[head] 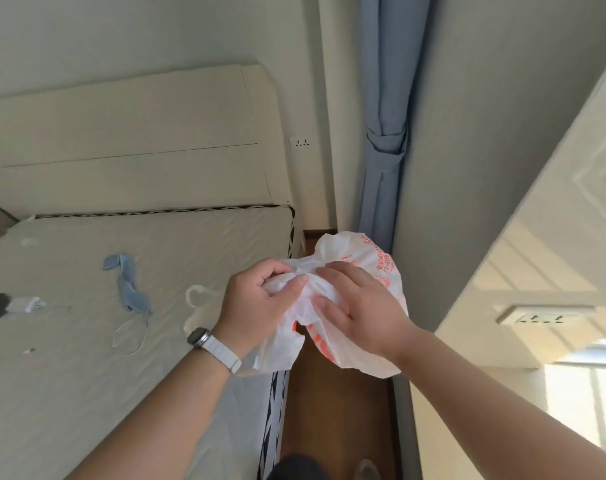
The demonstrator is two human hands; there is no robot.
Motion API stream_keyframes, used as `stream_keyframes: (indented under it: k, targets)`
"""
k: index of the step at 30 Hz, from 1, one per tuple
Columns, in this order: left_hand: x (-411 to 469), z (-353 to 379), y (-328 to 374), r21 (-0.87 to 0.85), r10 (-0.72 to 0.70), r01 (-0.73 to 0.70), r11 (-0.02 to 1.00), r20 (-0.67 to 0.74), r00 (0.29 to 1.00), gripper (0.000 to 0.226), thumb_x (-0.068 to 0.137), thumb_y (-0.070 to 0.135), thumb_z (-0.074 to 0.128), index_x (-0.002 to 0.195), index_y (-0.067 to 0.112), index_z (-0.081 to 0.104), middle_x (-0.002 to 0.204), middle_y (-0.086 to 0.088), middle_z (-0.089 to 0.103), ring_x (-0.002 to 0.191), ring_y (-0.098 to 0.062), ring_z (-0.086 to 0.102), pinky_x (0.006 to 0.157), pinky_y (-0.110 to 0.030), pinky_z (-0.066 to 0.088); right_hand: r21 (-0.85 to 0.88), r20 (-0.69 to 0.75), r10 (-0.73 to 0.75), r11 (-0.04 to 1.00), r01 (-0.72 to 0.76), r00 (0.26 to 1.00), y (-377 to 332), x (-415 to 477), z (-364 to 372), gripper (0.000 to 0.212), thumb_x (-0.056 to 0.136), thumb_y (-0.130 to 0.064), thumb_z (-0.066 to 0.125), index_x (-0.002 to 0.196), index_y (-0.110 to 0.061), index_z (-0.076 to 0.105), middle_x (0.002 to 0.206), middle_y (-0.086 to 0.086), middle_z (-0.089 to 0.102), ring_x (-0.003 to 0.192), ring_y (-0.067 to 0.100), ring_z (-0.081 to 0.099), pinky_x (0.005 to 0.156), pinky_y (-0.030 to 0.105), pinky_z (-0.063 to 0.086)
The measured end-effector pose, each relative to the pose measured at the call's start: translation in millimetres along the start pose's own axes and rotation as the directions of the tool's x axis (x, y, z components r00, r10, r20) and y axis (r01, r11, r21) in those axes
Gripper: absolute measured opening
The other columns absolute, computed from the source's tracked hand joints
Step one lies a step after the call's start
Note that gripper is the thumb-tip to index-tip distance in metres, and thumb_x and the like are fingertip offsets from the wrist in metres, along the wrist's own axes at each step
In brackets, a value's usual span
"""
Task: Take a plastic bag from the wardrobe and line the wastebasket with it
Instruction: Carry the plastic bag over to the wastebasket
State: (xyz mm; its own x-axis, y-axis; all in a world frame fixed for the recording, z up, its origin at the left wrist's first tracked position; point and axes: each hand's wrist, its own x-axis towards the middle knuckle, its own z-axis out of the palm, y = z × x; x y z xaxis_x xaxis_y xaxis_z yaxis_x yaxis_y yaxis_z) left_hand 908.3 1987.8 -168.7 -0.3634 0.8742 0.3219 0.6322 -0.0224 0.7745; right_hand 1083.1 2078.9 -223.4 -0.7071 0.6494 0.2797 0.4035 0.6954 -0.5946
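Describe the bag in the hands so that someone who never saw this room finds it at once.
Start at the bare mattress on the left and go to its right edge, above the wooden floor. There the left hand and the right hand hold a crumpled white bag. Unlike the clear bag lying on the mattress, it bears orange print.

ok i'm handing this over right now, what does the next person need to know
Hands: left hand has a closed grip on the bunched plastic bag; right hand pinches folds of the same bag with fingers and thumb.
Things: the bag, white with orange print, is held in the air beside the bed, crumpled and not opened out. The wastebasket is not in view.
Done: bag is in hand.
Left: open the bag, find the wastebasket and line it.
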Motion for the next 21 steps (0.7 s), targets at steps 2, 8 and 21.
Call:
stream_keyframes:
  k: [2, 8, 21]
  targets:
    - [17, 5, -6, 0.015, -0.012, 0.012, 1.000, -0.005, 1.000, 0.010, 0.082, 0.028, 0.077, 0.083, 0.023, 0.069, 0.078, 0.013, 0.069, 0.076, -0.009, 0.066, 0.062, -0.018, 0.054, 0.000, -0.004, -0.019, 1.000, 0.019, 1.000, 10, 15, -1, 0.044, 0.096, -0.043, 0.050, 0.136, -0.024, 0.048, 0.136, -0.003, 0.052, 0.124, 0.017, 0.046, 0.102, 0.029, 0.035]
    - [70, 22, -29, -0.021, -0.029, 0.029, 0.999, 0.021, 0.999, 0.018, 0.081, 0.022, 0.077, 0.077, 0.034, 0.065, 0.077, 0.016, 0.069, 0.073, -0.007, 0.065, 0.059, -0.014, 0.049, -0.012, -0.007, 0.017, 1.000, -0.017, 1.000, 42, 64, 2, 0.047, 0.096, -0.047, 0.047, 0.134, -0.022, 0.051, 0.134, 0.001, 0.054, 0.122, 0.016, 0.044, 0.098, 0.024, 0.030]
    - [261, 63, -161, -0.095, -0.040, 0.056, 0.994, 0.162, 0.986, 0.014, 0.077, 0.042, 0.071, 0.075, 0.048, 0.059, 0.080, 0.025, 0.067, 0.073, -0.005, 0.066, 0.060, -0.016, 0.052, -0.154, 0.123, 0.271, 0.956, -0.251, 0.955, 141, 233, 48, 0.046, 0.098, -0.049, 0.044, 0.138, -0.025, 0.047, 0.140, -0.004, 0.050, 0.124, 0.017, 0.047, 0.105, 0.028, 0.032]
